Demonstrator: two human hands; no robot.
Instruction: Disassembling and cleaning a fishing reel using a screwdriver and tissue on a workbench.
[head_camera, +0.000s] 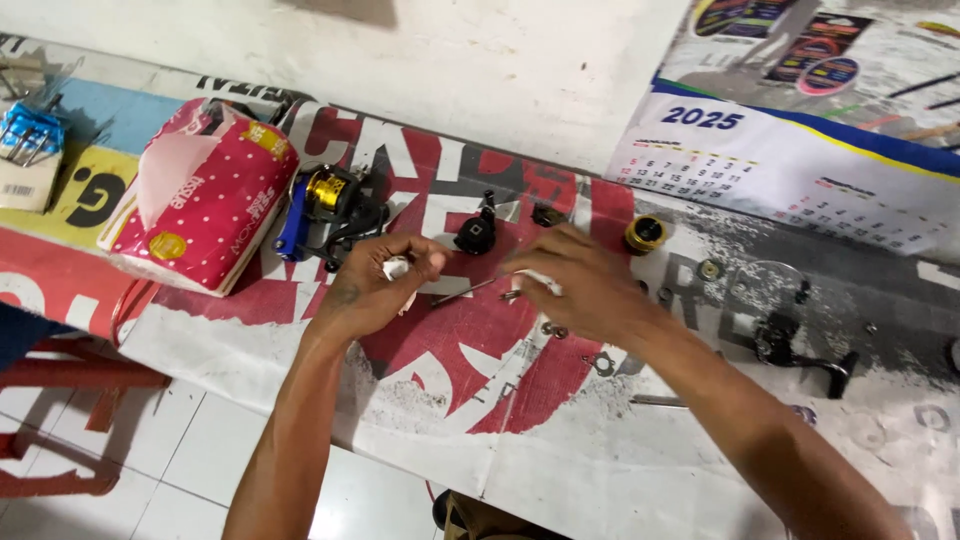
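far to your left a red dotted tissue pack (205, 195) lies on the printed banner (500, 400) covering the bench, and just right of it sits a fishing reel body (330, 205) with a gold spool and blue part. your left hand (375, 285) is closed around a small wad of white tissue (397, 268). a thin metal shaft (465, 292) runs between your hands, above the banner. your right hand (585, 285) pinches a white scrap (538, 282) at its fingertips. beyond them rest a black knob (476, 232), a gold cap (645, 234), and farther right a black reel handle (800, 355).
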